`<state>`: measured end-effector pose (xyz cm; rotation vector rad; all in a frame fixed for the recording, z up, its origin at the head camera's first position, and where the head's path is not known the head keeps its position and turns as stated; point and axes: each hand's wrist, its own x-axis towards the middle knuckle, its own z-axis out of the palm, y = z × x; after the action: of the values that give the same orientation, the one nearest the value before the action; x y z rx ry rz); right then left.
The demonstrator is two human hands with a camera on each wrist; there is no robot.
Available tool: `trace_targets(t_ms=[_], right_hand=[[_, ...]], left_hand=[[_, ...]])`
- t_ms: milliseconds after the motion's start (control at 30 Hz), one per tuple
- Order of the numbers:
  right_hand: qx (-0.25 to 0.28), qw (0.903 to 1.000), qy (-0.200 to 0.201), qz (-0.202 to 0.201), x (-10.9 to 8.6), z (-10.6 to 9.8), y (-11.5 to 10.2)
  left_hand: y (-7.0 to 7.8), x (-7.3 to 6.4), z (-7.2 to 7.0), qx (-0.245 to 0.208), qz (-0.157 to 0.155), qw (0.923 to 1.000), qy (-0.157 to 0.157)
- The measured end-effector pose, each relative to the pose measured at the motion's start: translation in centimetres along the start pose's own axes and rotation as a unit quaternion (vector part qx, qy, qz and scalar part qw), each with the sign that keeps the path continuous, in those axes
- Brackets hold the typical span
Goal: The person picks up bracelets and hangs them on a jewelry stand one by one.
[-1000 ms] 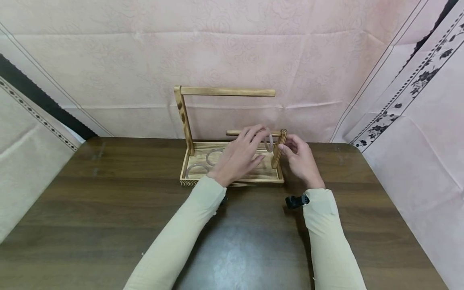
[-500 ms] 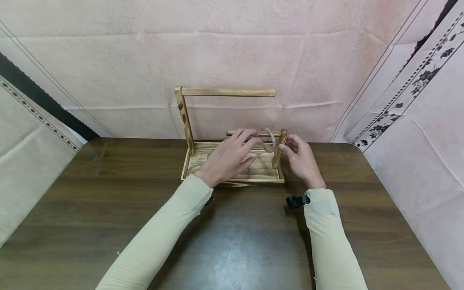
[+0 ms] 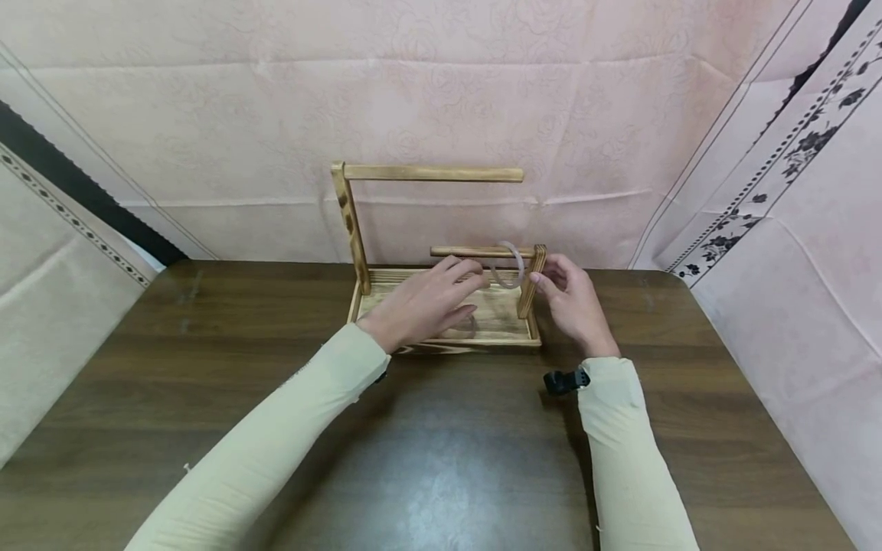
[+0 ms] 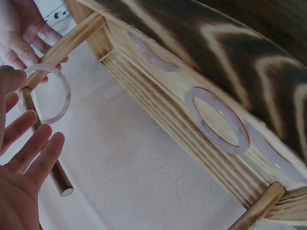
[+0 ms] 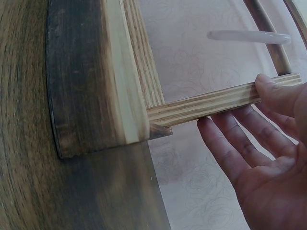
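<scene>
A pale translucent bangle [image 3: 518,277] hangs round the lower bar [image 3: 468,252] of a wooden rack, near the bar's post end. Just left of it, over the tray, is my left hand [image 3: 423,302], its fingers spread and loosely bent with nothing in them. My right hand [image 3: 575,302] grips the short post [image 5: 206,104] from outside, thumb on one face and fingers behind. Three more bangles lie in the rack's tray [image 3: 499,337]; the left wrist view shows a whole middle bangle [image 4: 192,108] and the others partly behind the tray wall. In the head view my left hand hides them.
A taller post [image 3: 351,226] at the rack's left carries a longer upper bar [image 3: 434,174]. The rack stands near the back edge of a dark wooden table [image 3: 441,444]. Behind it hangs a pale patterned cloth [image 3: 427,99].
My left hand has let go of the bangle and drawn back leftward and down over the tray. The bangle stays hanging on the lower bar. My right hand has kept its place on the post.
</scene>
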<state>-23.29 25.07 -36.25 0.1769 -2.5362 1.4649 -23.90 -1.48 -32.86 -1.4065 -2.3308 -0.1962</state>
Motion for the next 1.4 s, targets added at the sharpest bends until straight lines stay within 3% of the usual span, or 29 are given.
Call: trace_targets(t_ms=[433,733,933,1033,1267,1400], right_hand=[[0.0,1.0,-0.006,0.003,0.1,0.0,0.1],[-0.002,1.0,-0.006,0.002,0.1,0.0,0.2],[-0.001,1.0,-0.008,-0.001,0.0,-0.1,0.0],[0.0,1.0,-0.007,0.0,0.0,0.0,0.0],[0.001,1.0,-0.008,-0.005,0.1,-0.1,0.1],[0.002,1.0,-0.008,-0.002,0.1,0.0,0.2]], left_hand=[[-0.4,-0.4,0.4,0.017,0.004,0.9935,-0.113],[-0.9,-0.4,0.5,-0.045,-0.035,0.9817,-0.182],[-0.8,0.3,0.1,-0.105,-0.077,0.962,-0.24],[-0.8,0.7,0.2,-0.115,-0.092,0.9521,-0.268],[-0.7,1.4,1.3,-0.126,-0.109,0.9354,-0.312],[-1.0,1.8,2.0,-0.155,-0.098,0.9284,-0.323]])
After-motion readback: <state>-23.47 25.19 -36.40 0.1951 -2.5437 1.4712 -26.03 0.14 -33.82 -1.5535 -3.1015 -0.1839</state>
